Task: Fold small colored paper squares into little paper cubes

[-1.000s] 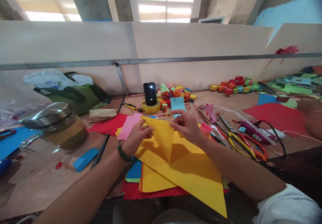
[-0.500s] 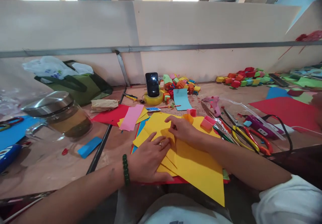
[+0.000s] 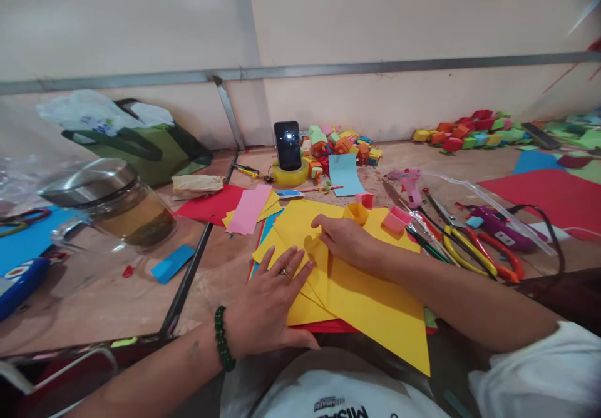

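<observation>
A large, bright yellow paper sheet (image 3: pixel 380 308) lies at the top of a loose pile of coloured paper, nearer the person than the upright black phone (image 3: pixel 288 144), which is propped on a thick roll of yellowish tape (image 3: pixel 293 176). I take that phone as my landmark. The person's left hand (image 3: pixel 270 302) lies palm down on the yellow paper, fingers spread well apart, on the person's side of the phone. The right hand (image 3: pixel 354 243), nearer the body than the phone and to its right, is curled, its bent fingertips down at a fold in the paper; I cannot tell whether they pinch it or only press.

The sheet looks light and thin, stiff enough to take a crease but easily bent or torn. Its face looks smooth, so it could slide over the sheets below unless a flat palm pins it. An edge or a folded corner seems the best hold, pinched gently between thumb and forefinger.

Right of the phone, beyond the right hand, sit a small yellow folded-paper box (image 3: pixel 355 213) and an open-topped pink paper box (image 3: pixel 397 219). Both look hollow and easily crushed; I would lift them lightly by their walls.
</observation>
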Motion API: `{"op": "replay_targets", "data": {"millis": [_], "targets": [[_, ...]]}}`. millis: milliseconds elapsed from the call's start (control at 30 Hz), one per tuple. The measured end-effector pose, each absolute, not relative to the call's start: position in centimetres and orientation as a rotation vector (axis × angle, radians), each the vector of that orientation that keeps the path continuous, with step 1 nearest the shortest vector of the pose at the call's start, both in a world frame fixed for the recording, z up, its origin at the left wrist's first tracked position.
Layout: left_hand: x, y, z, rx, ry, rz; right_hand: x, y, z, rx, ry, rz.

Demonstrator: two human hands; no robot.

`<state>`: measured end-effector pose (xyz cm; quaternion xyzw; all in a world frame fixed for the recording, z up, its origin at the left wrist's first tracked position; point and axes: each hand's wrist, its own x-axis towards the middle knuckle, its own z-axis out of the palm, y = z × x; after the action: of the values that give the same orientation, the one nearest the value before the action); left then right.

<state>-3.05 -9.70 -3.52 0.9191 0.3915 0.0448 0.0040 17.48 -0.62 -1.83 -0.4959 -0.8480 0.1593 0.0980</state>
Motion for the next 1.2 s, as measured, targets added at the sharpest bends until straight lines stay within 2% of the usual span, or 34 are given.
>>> {"op": "replay_targets", "data": {"millis": [200, 300, 400, 500, 567, 933, 1200], "targets": [[-3.1, -10.2, -4.0, 2.918, 1.148, 0.164, 17.7, -0.5, -2.1, -1.503, -2.547, 0.417], [-3.1, -10.2, -4.4, 2.897, 1.141, 0.220, 17.6, -0.9, -1.9, -1.463, -2.637, 0.216], [-3.0, -10.0, -4.5, 2.856, 1.116, 0.287, 17.4, -1.3, -1.7, -1.114, -2.834, -0.013], [-2.9, -10.0, -4.2, 2.844, 1.103, 0.335, 17.1, -1.6, -1.5, -0.609, -3.038, 0.027], [-2.9, -10.1, -4.1, 2.857, 1.123, 0.318, 16.9, -1.7, -1.4, -0.458, -3.088, 0.088], [-2.6, -10.5, -3.8, 2.871, 1.162, 0.280, 15.7, -1.9, -1.3, -0.638, -3.093, 0.206], [-2.6, -10.6, -4.1, 2.886, 1.147, 0.343, 14.0, -0.7, -1.8, -0.773, -3.083, 0.117]]}}
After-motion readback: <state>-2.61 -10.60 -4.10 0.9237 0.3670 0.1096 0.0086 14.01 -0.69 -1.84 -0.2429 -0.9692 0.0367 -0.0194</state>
